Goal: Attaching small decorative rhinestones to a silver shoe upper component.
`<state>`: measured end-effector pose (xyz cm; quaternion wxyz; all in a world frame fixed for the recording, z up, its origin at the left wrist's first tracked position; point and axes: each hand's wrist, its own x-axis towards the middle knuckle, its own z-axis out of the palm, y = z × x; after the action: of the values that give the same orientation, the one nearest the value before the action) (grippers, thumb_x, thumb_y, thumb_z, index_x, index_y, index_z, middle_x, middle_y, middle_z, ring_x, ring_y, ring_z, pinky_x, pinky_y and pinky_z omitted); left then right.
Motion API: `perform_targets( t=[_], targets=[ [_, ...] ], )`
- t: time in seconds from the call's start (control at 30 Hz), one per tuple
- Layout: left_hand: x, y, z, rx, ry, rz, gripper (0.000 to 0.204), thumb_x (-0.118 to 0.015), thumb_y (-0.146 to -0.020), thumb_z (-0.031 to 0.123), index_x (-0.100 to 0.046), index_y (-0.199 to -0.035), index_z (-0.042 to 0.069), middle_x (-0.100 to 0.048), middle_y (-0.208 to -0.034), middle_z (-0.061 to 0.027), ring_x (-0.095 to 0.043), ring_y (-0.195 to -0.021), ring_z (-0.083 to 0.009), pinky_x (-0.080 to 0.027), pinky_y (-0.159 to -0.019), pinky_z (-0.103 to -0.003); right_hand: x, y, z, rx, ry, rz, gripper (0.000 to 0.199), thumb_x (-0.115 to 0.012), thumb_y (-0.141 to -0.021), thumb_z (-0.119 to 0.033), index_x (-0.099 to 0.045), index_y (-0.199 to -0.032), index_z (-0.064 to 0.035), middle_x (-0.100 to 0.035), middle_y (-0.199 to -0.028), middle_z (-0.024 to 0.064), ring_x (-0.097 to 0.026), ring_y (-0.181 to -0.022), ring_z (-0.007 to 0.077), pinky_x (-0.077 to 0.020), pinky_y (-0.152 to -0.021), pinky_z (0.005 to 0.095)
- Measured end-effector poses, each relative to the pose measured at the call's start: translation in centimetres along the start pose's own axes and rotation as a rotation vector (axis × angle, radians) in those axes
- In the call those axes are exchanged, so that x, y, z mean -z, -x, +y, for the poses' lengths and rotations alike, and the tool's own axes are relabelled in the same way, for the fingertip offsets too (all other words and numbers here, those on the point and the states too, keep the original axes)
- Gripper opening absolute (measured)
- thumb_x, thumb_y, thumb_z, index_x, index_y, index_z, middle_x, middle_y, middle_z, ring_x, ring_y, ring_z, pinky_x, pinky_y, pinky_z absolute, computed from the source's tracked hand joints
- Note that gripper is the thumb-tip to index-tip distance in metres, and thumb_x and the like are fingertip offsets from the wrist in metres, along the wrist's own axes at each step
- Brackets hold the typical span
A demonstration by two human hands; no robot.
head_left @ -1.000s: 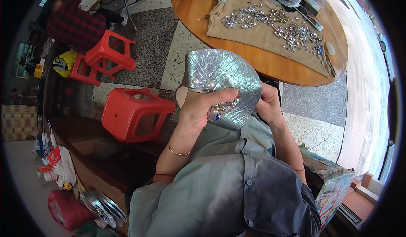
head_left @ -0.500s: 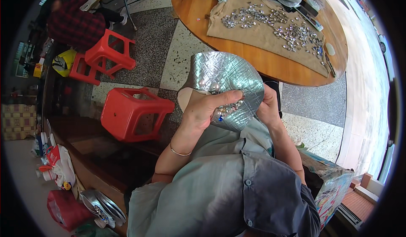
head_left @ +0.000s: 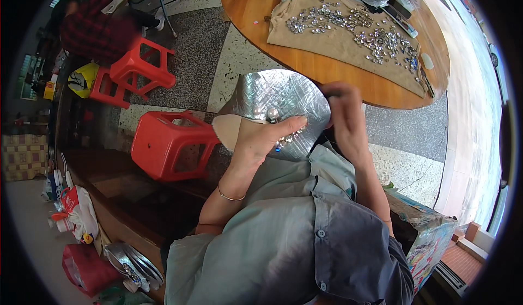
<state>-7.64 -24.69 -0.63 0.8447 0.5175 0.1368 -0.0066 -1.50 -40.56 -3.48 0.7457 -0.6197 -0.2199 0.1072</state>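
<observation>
We see the L hand (head_left: 256,144) gripping a curved silver sheet (head_left: 297,95), thumb laid flat across its front, rest of the fingers hidden behind. Sheet is held up over the lap, short of the round wooden surface (head_left: 245,16), w/ pale backing showing at its L end. Two big pearl beads (head_left: 272,113) sit just above the thumb; a cluster of small stones (head_left: 291,138), incl. a blue one, shows just below it. R hand (head_left: 343,101) is up at the sheet's R edge — blurred, fingertips hidden, so we can't tell if it's pinching anything. On the surface, we note a tan cloth (head_left: 321,42) w/ loose shiny gems (head_left: 385,42) scattered over it. Red stool (head_left: 155,147) stands to our L; lower L — more silver pieces (head_left: 139,264), stacked, next to a dark red bag (head_left: 81,269).
</observation>
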Motion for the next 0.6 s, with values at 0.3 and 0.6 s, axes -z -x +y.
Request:
perform_targets(
  t=[0.3, 0.6],
  targets=[
    [0.0, 0.7, -0.5, -0.154, -0.339, -0.071, 0.046, -0.070, -0.069, -0.006, -0.054, -0.112, 0.000, -0.061, -0.100, -0.0063, -0.058, -0.088, -0.0135, -0.049, -0.075, -0.027, 1.5, -0.6, -1.8, 0.462, 0.739, -0.412, 0.017, -0.059, -0.079, -0.001, -0.056, -0.094, -0.0068, -0.051, -0.076, 0.0052, -0.054, -0.065, 0.0207, -0.0445, -0.055, 0.0304],
    [6.8, 0.7, -0.1, -0.143, -0.807, 0.232, 0.042, -0.076, -0.070, 0.011, -0.056, -0.106, -0.001, -0.061, -0.094, -0.0066, -0.059, -0.080, -0.0153, -0.050, -0.069, -0.029, 20.6, -0.5, -3.6, -0.210, -1.311, 0.065, 0.022, -0.039, -0.091, 0.000, -0.045, -0.113, 0.0009, -0.050, -0.086, 0.0046, -0.045, -0.059, 0.0060, -0.0413, -0.046, 0.0160]
  ],
)
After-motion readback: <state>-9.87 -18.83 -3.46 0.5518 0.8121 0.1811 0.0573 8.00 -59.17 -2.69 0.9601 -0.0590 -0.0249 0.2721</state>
